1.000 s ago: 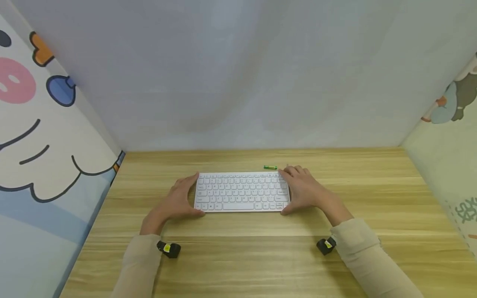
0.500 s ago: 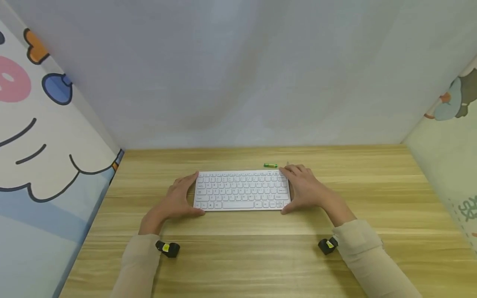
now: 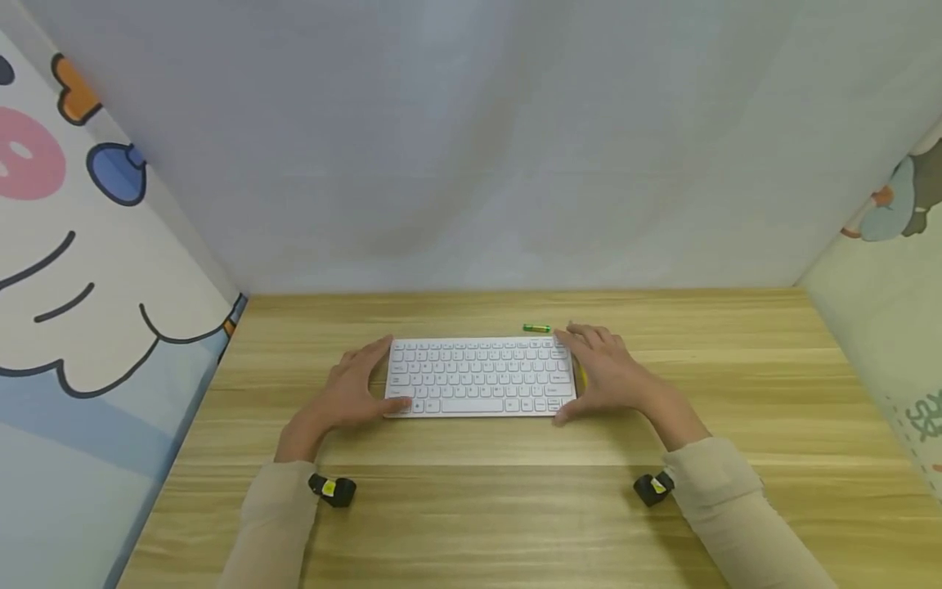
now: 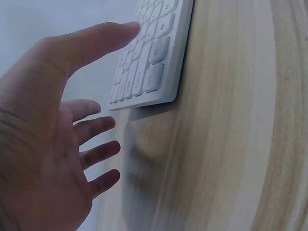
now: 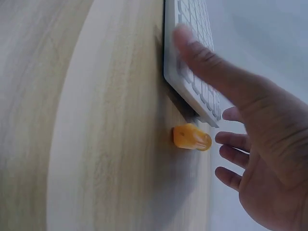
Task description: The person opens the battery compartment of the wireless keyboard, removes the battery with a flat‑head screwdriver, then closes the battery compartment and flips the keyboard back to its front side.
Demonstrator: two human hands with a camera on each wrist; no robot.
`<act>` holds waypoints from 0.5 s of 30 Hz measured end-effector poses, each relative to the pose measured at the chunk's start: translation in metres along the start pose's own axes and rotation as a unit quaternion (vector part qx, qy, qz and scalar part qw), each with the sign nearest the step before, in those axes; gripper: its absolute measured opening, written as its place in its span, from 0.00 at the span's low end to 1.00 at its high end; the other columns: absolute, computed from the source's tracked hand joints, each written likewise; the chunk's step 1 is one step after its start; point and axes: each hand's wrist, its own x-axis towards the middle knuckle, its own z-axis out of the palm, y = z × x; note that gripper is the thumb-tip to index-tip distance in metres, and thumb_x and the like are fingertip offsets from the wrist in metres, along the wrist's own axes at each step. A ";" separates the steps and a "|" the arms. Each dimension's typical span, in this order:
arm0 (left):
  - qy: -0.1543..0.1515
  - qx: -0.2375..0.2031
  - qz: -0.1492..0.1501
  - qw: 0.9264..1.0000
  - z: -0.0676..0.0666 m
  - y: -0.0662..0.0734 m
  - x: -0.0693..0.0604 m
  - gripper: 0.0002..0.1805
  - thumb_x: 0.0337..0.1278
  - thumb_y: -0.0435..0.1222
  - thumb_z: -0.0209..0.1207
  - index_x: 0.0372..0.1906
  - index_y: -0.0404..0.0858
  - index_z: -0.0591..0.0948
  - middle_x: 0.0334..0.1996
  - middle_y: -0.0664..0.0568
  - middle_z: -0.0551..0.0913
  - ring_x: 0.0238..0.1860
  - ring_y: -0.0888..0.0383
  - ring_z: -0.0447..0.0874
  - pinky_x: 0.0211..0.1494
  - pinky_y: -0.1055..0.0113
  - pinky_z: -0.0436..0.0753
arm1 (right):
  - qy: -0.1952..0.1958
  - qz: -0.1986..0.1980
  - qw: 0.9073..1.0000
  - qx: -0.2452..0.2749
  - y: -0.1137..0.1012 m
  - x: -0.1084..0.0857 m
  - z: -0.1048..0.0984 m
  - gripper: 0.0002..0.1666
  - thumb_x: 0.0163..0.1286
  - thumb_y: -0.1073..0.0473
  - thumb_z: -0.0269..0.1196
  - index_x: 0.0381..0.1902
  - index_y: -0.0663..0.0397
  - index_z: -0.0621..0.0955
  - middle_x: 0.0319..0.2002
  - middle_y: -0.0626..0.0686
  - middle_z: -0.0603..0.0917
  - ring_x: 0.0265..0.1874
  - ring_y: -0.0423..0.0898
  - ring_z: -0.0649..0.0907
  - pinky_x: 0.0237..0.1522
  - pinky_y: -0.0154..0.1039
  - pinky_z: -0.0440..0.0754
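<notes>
A white keyboard (image 3: 478, 378) lies on the wooden table, keys up. At its left end is my left hand (image 3: 352, 393), its thumb over the front-left corner keys. In the left wrist view the other fingers (image 4: 100, 156) are spread loosely, apart from the keyboard. My right hand (image 3: 607, 372) is at the right end, with its thumb by the front corner and its index finger by the back corner. The right wrist view shows its other fingers clear of the keyboard. Beside that end lies an orange, rounded thing (image 5: 190, 136), largely hidden by the hand from above; its kind is unclear.
A small green battery (image 3: 536, 328) lies just behind the keyboard's back-right edge. The table (image 3: 471, 507) meets a pale wall (image 3: 471, 164) at the back. Printed panels stand at the left and right sides.
My left thumb has moved from the keyboard's front edge onto its corner keys. My right hand has shifted slightly right, and a yellow-orange strip now shows between it and the keyboard.
</notes>
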 end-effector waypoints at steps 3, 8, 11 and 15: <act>0.015 0.006 -0.003 1.000 -0.003 0.003 0.001 0.58 0.57 0.61 0.66 0.83 0.43 0.49 0.83 0.43 0.53 0.81 0.33 0.48 0.80 0.28 0.49 | 0.009 0.004 1.000 0.009 0.001 -0.001 -0.001 0.68 0.53 0.31 0.75 0.81 0.54 0.58 0.78 0.65 0.61 0.76 0.68 0.61 0.75 0.70 0.59; 0.049 0.038 0.011 0.998 -0.011 0.017 0.006 0.54 0.61 0.59 0.63 0.83 0.41 0.51 0.83 0.42 0.52 0.82 0.34 0.50 0.79 0.28 0.54 | 0.037 0.017 0.999 0.027 -0.003 0.001 -0.008 0.48 0.72 0.38 0.62 0.79 0.55 0.61 0.76 0.65 0.65 0.75 0.67 0.64 0.73 0.70 0.62; 0.056 0.057 0.019 0.997 -0.015 0.034 0.010 0.54 0.61 0.60 0.63 0.83 0.42 0.51 0.83 0.41 0.51 0.82 0.35 0.50 0.78 0.27 0.55 | 0.060 0.034 0.997 0.027 -0.010 0.002 -0.014 0.40 0.79 0.41 0.54 0.79 0.56 0.63 0.75 0.66 0.67 0.74 0.68 0.66 0.72 0.71 0.63; 0.072 0.062 0.035 0.995 -0.016 0.060 0.017 0.52 0.62 0.61 0.61 0.83 0.45 0.52 0.83 0.42 0.50 0.83 0.38 0.48 0.78 0.28 0.55 | 0.089 0.046 0.995 0.016 -0.026 0.007 -0.019 0.35 0.83 0.43 0.47 0.78 0.55 0.63 0.77 0.65 0.66 0.75 0.69 0.65 0.72 0.72 0.64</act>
